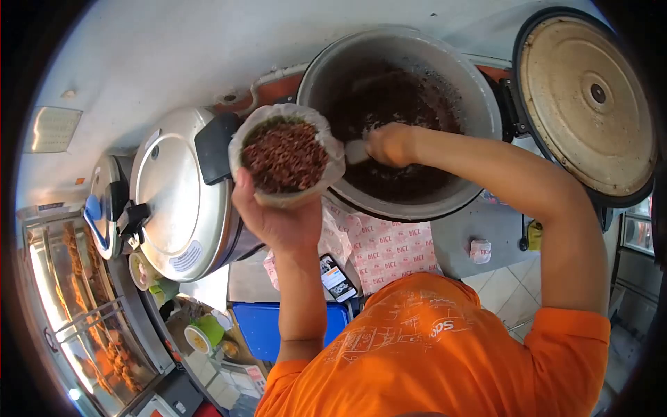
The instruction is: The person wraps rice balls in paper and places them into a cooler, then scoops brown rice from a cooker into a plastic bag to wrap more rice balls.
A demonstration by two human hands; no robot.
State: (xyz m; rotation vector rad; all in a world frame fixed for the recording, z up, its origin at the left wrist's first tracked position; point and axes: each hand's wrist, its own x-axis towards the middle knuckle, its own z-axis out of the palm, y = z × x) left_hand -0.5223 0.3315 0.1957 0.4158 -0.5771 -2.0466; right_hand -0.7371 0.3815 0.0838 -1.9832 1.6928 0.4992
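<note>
My left hand (278,221) is wrapped round a bowl (333,149) lined with clear plastic, held up beside the big open cooker. Reddish-brown rice (285,154) fills the bowl nearly to its rim. Over the cooker pot (479,125), my right hand (392,144) is closed round the handle of a pale scoop (357,152), whose near part shows beside the bowl. Dark reddish rice (396,182) covers the bottom of the pot and clings to its wall.
The cooker's lid (583,104) stands raised at the right. A closed cooker (174,201) is at the left. Printed paper (392,250), a phone (338,279) and a small wrapped packet (480,251) lie on the counter (451,240). A blue lid (257,323) is below.
</note>
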